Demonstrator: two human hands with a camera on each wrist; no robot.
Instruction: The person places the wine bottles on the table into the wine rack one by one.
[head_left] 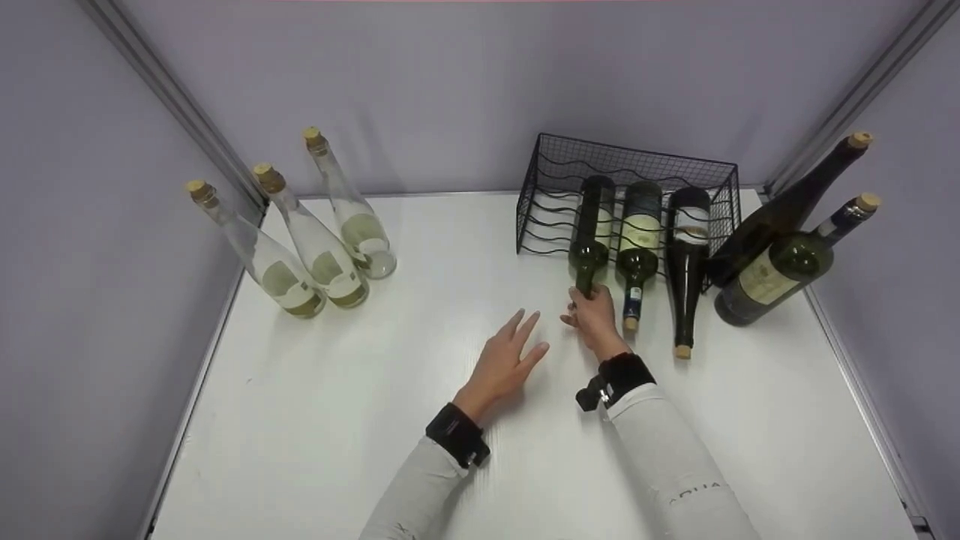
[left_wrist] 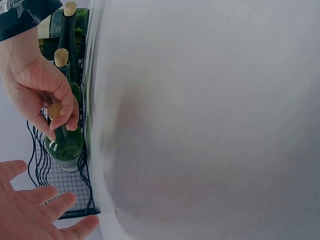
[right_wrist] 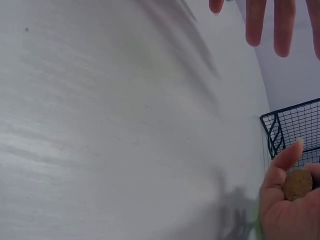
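At the front of a black wire bottle rack (head_left: 639,149), my right hand (head_left: 598,321) grips the neck of a dark green wine bottle (head_left: 590,255). This bottle lies in the rack with its neck toward me. Its cork (left_wrist: 55,111) peeks out between the curled fingers in the left wrist view, and the same cork (right_wrist: 297,185) appears in the right wrist view. To the left, my left hand (head_left: 501,366) is held over the white table with fingers spread, touching no bottle. Beside the gripped bottle lie a labelled green bottle (head_left: 639,232) and a darker slim bottle (head_left: 685,262), both corked.
Right of the rack stand a tall dark bottle (head_left: 780,199) and a wide green bottle (head_left: 772,277). Three clear corked bottles (head_left: 262,259) stand at the far left of the white table (head_left: 315,435). Grey walls (head_left: 450,90) enclose the back and sides.
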